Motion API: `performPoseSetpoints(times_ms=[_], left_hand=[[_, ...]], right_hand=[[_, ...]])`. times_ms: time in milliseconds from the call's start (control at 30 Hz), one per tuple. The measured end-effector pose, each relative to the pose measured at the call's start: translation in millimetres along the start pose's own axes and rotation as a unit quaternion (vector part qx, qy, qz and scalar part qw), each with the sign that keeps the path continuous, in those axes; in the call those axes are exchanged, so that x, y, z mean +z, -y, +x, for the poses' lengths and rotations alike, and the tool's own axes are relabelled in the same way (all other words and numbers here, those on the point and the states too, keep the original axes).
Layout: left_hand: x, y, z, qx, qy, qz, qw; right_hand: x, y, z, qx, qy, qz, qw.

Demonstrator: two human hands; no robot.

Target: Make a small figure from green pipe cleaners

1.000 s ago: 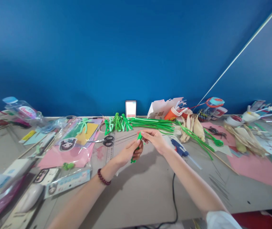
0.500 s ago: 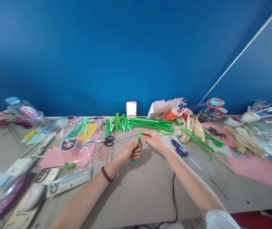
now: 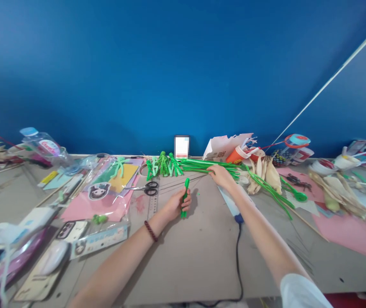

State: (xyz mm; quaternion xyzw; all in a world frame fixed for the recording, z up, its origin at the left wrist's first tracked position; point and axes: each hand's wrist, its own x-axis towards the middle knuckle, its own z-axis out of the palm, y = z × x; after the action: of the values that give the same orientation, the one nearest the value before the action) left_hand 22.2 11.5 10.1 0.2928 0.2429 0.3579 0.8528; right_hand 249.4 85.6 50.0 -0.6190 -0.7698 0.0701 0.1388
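My left hand [image 3: 178,203] is closed around a short green piece of folded pipe cleaner [image 3: 186,185], which stands upright and shows above and below the fingers. Farther back, my right hand [image 3: 222,176] reaches to the bundle of long green pipe cleaners [image 3: 196,165] lying along the wall. Its fingertips are pinched together at the front edge of that bundle; exactly how many stems they grip is hidden. Left of the bundle are several small twisted green pipe-cleaner shapes [image 3: 163,164]. Black-handled scissors [image 3: 151,188] lie to the left of my left hand.
A glue gun [image 3: 239,218], mostly behind my right forearm, trails a black cable [image 3: 239,261]. On the left are a plastic bag [image 3: 119,205], a phone case [image 3: 42,278] and a bottle [image 3: 43,145]. Orange cups [image 3: 236,155] and dried husks [image 3: 273,177] stand right. A phone [image 3: 181,146] leans on the wall.
My right hand has let go of the green piece in my left hand and moved right and back to the pipe-cleaner bundle. My left hand still holds the piece.
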Motion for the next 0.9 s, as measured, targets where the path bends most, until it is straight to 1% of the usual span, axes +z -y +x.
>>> performPoseSetpoints(times_ms=[100,267,367,467,567,633,700,767,833,900], left_hand=[[-3.5,1.6,2.4,-0.012,-0.003,-0.015,1.000],[-6.3,3.4,4.9,-0.008,0.012,-0.016,1.000],[-6.5,1.4,4.6,-0.013,0.013,-0.021,1.000],[-5.9,-1.1,3.9,-0.014,0.009,-0.033,0.999],[-3.8,-1.2,3.5,0.004,-0.009,-0.024,1.000],[-1.3,0.3,3.4,0.048,-0.037,0.004,0.998],[1.6,2.2,2.9,0.105,-0.065,0.043,0.991],[4.5,3.7,2.0,0.144,-0.078,0.078,0.983],[6.6,4.3,1.0,0.160,-0.083,0.097,0.979],[7.8,4.3,0.3,0.166,-0.089,0.104,0.977]], right_hand=[[7.5,2.5,13.4,-0.009,0.010,-0.038,0.999],[13.8,9.2,30.1,-0.042,0.031,-0.103,0.993],[14.9,13.7,35.5,-0.063,0.034,-0.138,0.988],[11.5,17.2,37.7,-0.081,0.025,-0.164,0.983],[2.0,19.1,36.7,-0.091,0.002,-0.183,0.979],[-6.5,20.1,34.8,-0.111,-0.019,-0.193,0.975],[-14.4,21.0,33.2,-0.157,-0.059,-0.206,0.964],[-20.3,22.1,32.6,-0.210,-0.104,-0.214,0.948],[-23.6,23.3,33.2,-0.236,-0.134,-0.213,0.939],[-24.6,24.6,34.4,-0.237,-0.154,-0.206,0.937]])
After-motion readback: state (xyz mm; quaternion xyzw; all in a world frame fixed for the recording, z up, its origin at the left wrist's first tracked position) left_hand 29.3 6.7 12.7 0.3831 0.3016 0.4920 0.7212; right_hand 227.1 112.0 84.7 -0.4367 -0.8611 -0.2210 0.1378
